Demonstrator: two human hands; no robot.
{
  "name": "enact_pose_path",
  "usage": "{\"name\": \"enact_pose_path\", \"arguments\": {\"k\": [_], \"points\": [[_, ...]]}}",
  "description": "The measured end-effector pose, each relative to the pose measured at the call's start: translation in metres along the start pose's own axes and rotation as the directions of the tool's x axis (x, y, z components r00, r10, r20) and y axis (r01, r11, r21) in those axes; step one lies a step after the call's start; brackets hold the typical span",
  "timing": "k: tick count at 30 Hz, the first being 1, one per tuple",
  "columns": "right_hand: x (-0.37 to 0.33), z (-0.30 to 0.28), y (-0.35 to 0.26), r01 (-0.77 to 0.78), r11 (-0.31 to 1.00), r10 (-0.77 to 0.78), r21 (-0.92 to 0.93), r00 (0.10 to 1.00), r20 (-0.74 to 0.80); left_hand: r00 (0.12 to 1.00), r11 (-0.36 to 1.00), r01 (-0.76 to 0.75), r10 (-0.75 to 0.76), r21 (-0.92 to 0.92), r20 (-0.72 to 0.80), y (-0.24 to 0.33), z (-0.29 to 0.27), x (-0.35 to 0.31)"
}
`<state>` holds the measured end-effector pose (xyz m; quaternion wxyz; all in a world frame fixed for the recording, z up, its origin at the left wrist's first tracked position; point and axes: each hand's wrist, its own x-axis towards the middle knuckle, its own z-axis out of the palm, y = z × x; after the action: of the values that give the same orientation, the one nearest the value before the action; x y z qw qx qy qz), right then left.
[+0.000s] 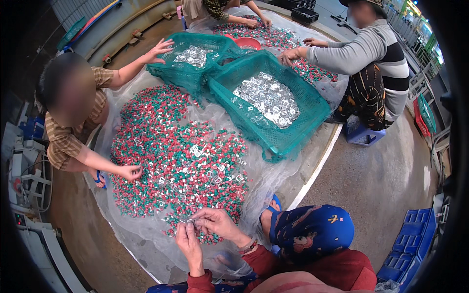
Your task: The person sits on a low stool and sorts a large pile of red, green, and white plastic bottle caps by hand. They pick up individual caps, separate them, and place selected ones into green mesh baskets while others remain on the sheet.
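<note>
My left hand [189, 246] and my right hand [217, 224] meet over the near edge of a wide pile of small red, green and white pellets [161, 132]. Between their fingertips they pinch a small silvery metal buckle [187, 219], partly hidden by the fingers. Several loose metal buckles [196, 150] lie scattered on the pellets. Beyond the pile, a green mesh-lined basket [320, 110] holds a heap of shiny buckles [268, 97]. A second green basket [171, 73] behind it holds a smaller heap [194, 56].
Translucent plastic sheeting [264, 180] lies under the pile. A person in a checked shirt [66, 132] reaches in from the left; another in a grey sweater [337, 56] sits at the right on a blue stool [361, 133]. More pellets and a third person's hands are at the back. Blue crates [410, 239] stand lower right.
</note>
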<state>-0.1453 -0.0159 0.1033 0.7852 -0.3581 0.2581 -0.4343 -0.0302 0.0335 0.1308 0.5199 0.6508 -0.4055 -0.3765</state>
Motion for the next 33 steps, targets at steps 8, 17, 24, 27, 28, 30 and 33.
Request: {"name": "enact_pose_path", "arguments": {"k": [8,17,24,27,28,30,33], "points": [[0.001,0.001,0.01,0.038,0.999,-0.038,-0.02,0.999,-0.011,0.993,0.976,0.119,-0.113,-0.18,0.043,0.001,-0.01,-0.001],[0.003,0.005,0.014,0.05,0.998,-0.051,-0.047,0.998,-0.033,1.0,1.0,-0.007,0.007,0.002,-0.018,-0.001,-0.009,-0.003],[0.001,0.011,0.014,-0.006,1.0,0.005,0.029,1.0,0.017,1.0,0.998,0.001,0.001,0.061,-0.024,-0.004,-0.02,0.0],[0.003,0.01,0.015,0.024,0.997,-0.028,-0.076,0.998,-0.056,0.999,0.995,-0.026,0.028,0.099,-0.017,0.001,-0.016,-0.001],[0.004,0.008,0.016,0.039,0.996,-0.042,-0.076,0.998,-0.039,1.0,0.997,-0.018,0.018,0.071,0.011,0.002,-0.016,-0.001],[0.004,0.005,0.017,0.021,0.996,-0.027,-0.086,0.998,-0.064,0.997,0.997,0.081,-0.081,0.005,0.007,0.001,-0.015,-0.001],[0.003,0.004,0.017,0.025,0.999,-0.025,-0.033,1.0,-0.014,0.992,0.989,0.124,-0.125,-0.08,-0.007,-0.003,-0.019,0.001]]}}
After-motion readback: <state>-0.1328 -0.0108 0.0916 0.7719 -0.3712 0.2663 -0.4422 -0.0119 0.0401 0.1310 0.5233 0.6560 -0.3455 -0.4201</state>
